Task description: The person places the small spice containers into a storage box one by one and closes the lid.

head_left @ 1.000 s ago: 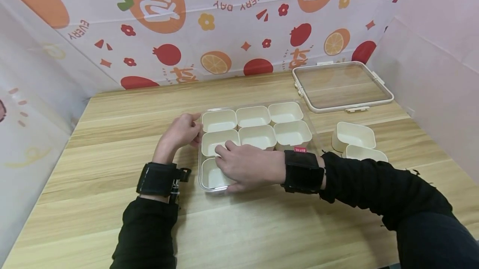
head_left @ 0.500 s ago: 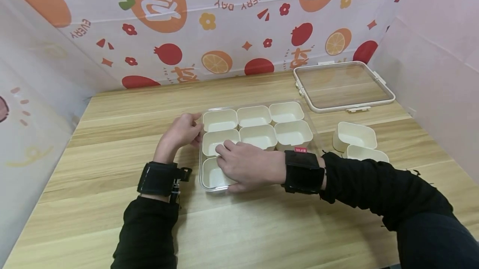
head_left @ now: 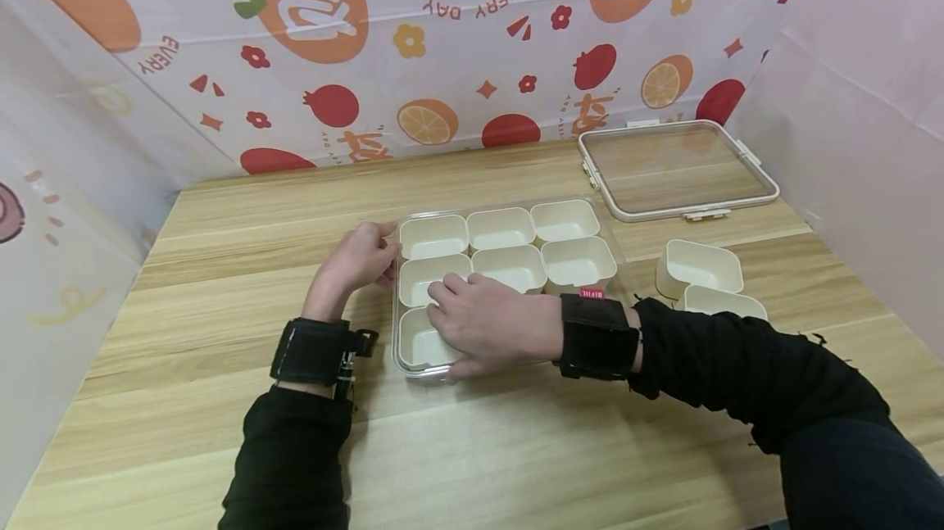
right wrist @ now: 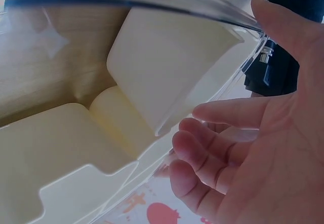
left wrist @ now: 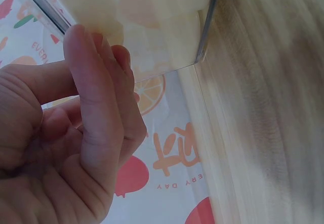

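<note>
A clear rectangular box [head_left: 396, 350] sits on the table with several cream cups in it, in rows. At its left wall my left hand [head_left: 354, 261] touches the side with its fingertips; the left wrist view shows the bent fingers [left wrist: 96, 97] against the clear plastic. My right hand [head_left: 494, 321] lies over the front row, beside the front-left cup [head_left: 422, 342], and hides part of it. In the right wrist view that cup [right wrist: 157, 62] stands inside the box, the loosely bent fingers [right wrist: 202, 158] are just past its edge, and the thumb is at the box rim.
Two loose cream cups, a rear one [head_left: 704, 268] and a nearer one [head_left: 723, 302], stand to the right, the nearer partly behind my right sleeve. A clear lid [head_left: 678, 169] with cream clips lies at the back right. A fruit-printed cloth [head_left: 457, 47] hangs behind the table.
The fingers of my right hand have shifted very slightly over the front-left cup. My left hand, the box and the loose cups stay where they were.
</note>
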`<action>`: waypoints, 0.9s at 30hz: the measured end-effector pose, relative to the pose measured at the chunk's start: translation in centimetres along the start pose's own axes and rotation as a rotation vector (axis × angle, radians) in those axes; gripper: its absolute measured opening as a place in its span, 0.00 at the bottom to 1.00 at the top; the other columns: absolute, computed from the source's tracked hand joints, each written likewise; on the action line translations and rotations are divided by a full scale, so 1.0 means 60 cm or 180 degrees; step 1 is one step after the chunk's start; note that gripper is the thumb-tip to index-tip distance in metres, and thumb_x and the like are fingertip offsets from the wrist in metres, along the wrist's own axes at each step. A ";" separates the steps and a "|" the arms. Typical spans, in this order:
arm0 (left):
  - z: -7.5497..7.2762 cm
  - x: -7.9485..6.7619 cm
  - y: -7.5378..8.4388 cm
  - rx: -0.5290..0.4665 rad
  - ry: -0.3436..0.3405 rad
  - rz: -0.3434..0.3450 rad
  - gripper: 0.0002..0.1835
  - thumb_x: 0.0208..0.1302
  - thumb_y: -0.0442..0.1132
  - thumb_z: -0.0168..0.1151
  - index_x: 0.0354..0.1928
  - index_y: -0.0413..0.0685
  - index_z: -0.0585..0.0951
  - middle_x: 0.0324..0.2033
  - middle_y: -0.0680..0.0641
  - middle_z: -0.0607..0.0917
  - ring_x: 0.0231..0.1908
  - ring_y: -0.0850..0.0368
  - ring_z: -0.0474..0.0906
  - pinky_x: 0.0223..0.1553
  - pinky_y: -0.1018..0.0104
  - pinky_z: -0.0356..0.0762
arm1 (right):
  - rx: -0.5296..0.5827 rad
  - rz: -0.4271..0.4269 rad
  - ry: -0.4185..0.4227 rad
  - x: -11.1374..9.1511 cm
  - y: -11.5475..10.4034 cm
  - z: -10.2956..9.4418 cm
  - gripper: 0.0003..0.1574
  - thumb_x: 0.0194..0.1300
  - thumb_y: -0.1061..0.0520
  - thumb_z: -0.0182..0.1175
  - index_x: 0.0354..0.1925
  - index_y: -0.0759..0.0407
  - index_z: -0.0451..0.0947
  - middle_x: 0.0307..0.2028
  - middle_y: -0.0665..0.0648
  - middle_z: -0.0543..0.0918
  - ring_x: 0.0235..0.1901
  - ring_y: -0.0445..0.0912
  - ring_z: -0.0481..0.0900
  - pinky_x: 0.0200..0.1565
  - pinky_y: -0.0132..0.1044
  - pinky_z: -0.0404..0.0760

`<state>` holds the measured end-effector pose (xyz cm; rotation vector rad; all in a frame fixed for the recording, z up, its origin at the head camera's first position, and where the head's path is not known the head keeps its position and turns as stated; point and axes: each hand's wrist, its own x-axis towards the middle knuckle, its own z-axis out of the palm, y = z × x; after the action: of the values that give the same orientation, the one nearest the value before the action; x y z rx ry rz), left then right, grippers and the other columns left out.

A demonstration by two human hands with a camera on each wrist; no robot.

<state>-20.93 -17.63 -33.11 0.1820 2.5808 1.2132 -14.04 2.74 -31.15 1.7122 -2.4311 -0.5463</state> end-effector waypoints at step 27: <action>-0.003 -0.002 0.003 0.0051 -0.0056 -0.0028 0.26 0.66 0.31 0.43 0.64 0.31 0.53 0.30 0.36 0.77 0.21 0.54 0.77 0.25 0.63 0.82 | 0.0963 0.0675 0.0848 -0.109 0.127 -0.024 0.39 0.56 0.36 0.58 0.51 0.66 0.68 0.35 0.58 0.68 0.32 0.47 0.64 0.31 0.39 0.72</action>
<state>-20.89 -17.65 -32.85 0.1835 2.5742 1.1830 -18.06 10.75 -26.40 1.4770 -2.5475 0.0759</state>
